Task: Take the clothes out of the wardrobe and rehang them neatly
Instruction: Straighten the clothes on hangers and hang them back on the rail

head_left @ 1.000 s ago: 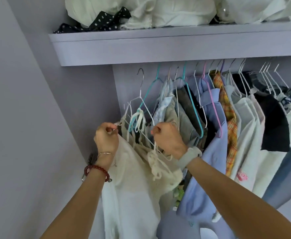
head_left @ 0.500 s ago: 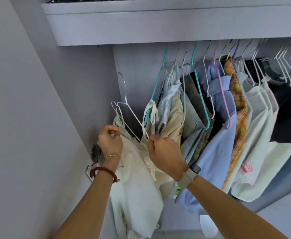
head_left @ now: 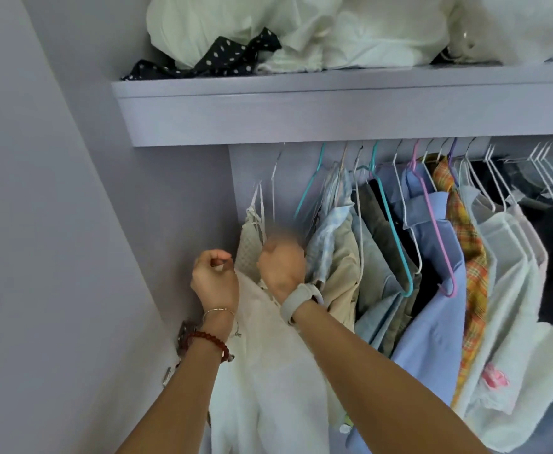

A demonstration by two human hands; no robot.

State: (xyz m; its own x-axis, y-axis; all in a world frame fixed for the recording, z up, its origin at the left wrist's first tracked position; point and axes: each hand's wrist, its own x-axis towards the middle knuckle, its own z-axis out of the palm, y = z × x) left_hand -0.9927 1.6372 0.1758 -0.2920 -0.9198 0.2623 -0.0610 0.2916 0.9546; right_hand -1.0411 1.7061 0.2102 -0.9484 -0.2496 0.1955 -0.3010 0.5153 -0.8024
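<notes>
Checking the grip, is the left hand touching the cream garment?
Touching: the head view shows the left hand with fingers curled, pinching the cream garment at its upper edge.

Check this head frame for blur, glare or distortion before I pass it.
Head view: a blurred patch sits just above the right hand, hiding its grip; the shelf edge bows from wide-angle distortion; lighting is soft, no glare; the hanging shirts read sharp.

Home bedroom closet, my view. Lilac built-in wardrobe [head_left: 176,178]. Shirts [head_left: 432,290] packed on wire and coloured hangers [head_left: 396,231] under shelf [head_left: 334,106]. White bundles [head_left: 366,31] and polka-dot cloth [head_left: 229,57] stacked on top. Domestic clothing, no shop tags visible.
</notes>
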